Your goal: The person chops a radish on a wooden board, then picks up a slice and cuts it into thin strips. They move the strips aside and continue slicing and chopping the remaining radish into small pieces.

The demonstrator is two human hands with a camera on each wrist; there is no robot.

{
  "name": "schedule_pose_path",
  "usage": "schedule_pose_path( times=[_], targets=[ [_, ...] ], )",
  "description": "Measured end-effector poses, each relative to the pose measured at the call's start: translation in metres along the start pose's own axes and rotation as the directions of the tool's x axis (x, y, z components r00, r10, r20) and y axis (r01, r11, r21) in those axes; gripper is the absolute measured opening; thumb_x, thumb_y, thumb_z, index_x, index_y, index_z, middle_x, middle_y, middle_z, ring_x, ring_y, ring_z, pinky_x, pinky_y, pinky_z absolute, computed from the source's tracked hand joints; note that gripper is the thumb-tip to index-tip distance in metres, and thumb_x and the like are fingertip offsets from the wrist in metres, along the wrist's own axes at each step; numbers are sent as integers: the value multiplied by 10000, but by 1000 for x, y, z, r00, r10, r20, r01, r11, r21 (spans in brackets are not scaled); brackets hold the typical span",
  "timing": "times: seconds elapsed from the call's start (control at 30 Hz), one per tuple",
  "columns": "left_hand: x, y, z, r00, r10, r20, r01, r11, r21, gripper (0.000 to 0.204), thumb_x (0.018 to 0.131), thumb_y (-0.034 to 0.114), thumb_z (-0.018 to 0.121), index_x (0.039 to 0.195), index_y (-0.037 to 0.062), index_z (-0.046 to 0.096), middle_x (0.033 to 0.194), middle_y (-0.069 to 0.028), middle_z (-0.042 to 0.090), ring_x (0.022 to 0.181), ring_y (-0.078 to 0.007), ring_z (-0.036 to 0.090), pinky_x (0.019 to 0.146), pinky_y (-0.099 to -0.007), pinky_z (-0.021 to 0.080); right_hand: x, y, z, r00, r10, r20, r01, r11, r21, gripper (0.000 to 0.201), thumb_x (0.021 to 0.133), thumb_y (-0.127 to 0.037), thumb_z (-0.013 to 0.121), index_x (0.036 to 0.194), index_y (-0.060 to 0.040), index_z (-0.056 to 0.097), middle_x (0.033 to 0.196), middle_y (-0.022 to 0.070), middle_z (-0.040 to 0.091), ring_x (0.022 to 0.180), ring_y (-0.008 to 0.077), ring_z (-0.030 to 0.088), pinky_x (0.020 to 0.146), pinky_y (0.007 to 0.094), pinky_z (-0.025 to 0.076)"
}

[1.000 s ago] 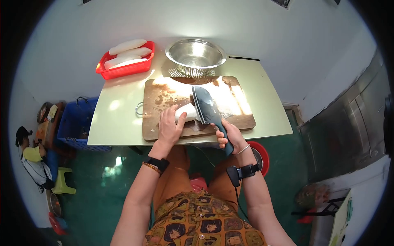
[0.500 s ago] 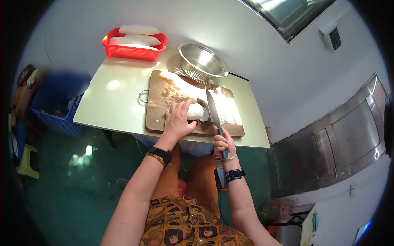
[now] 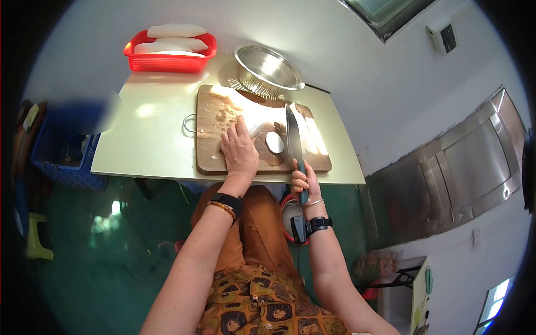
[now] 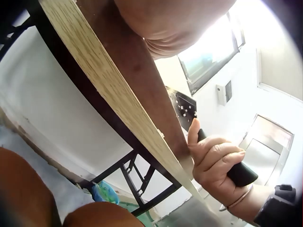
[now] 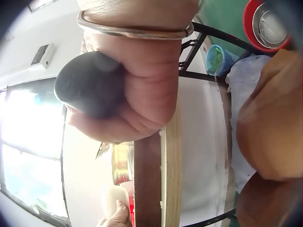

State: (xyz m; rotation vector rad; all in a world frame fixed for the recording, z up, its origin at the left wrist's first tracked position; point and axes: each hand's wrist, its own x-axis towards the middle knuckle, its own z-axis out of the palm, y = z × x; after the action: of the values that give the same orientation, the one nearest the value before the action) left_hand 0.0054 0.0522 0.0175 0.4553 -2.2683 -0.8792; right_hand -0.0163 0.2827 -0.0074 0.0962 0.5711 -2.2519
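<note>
White radish, a short piece on the cutting board, under the fingers of the left hand; mostly lost in glare from the head view, plainer from the right wrist. Lies just to the right of the palm, toward the far fingertips. Long axis apparently left to right across the board, though too washed out for certainty; pointing, by the same reading, right toward the knife.

Left hand: holding the piece, index finger stretched to the far side, so clearly the nearer of the two. Right hand: wrapped round the knife handle, off to the right by the near edge of the board.

Deciding relation, as judged: blade to the right of the piece and apart from it, running near to far with the tip far, so roughly crosswise to the radish. Between them, a white oval, either a loose slice or the cut face; cannot tell which.

Beyond the board on the tabletop, a metal colander and, far left, a red basket of long white roots.
</note>
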Motion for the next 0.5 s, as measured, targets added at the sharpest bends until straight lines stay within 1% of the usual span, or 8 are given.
schedule_pose_path(
  times=[0.07,0.1,0.2,0.3,0.4,0.43,0.47,0.5],
  targets=[
    [-1,-2,0,999,8,34,-9,1000,28,674,816,85,648,1418,53,346,1309,-119,448,1195,-320,435,1007,-450,372,2,0,2,998,-10,-64,6,998,-59,451,1029,-474,354,1230,-143,585,588,-74,378,401,37,356,409,219,376],
    [0,0,-2,996,-15,92,10,998,54,660,818,43,604,1423,57,340,1331,-119,431,1222,-321,417,1025,-458,358,3,1,2,995,-38,-93,27,993,-118,456,1026,-487,353,1230,-144,574,589,-75,381,396,34,357,403,217,390],
    [0,3,0,998,-25,60,21,998,65,654,816,23,572,1424,65,335,1346,-124,419,1241,-325,406,1036,-465,350,3,1,4,987,-62,-145,34,981,-189,477,1019,-512,353,1251,-148,554,595,-74,393,394,35,357,402,218,395],
    [2,3,0,996,-65,65,63,998,29,682,825,140,657,1429,101,342,1338,-126,424,1264,-340,379,1050,-487,330,5,1,10,982,-67,-175,20,966,-257,479,1020,-516,346,1260,-153,545,602,-74,401,396,38,360,406,223,399],
    [1,8,-8,996,-39,78,34,997,70,660,838,127,630,1427,90,335,1346,-124,419,1246,-329,404,1033,-472,352,7,-1,11,980,-57,-191,5,966,-259,483,1018,-522,343,1267,-158,540,605,-73,404,398,43,360,408,229,398],
    [1,6,-6,998,-26,58,22,998,58,645,849,169,643,1420,92,354,1341,-124,428,1231,-335,421,1036,-469,349,7,-1,11,984,-43,-175,1,972,-234,484,1018,-524,343,1273,-158,532,606,-72,405,401,43,360,412,225,394],
    [1,8,-9,995,-34,90,29,998,56,633,845,168,640,1409,78,368,1324,-140,441,1210,-344,438,1029,-469,353,6,1,16,973,-76,-217,7,953,-303,479,1019,-523,342,1251,-150,534,594,-72,390,397,45,340,407,219,366],
    [5,11,-12,994,-54,98,48,997,58,622,841,167,636,1399,64,382,1307,-155,454,1188,-354,455,1022,-470,358,5,4,24,959,-106,-263,16,946,-324,449,1030,-479,353,1224,-134,565,575,-62,338,386,46,308,372,207,324]
  ],
)
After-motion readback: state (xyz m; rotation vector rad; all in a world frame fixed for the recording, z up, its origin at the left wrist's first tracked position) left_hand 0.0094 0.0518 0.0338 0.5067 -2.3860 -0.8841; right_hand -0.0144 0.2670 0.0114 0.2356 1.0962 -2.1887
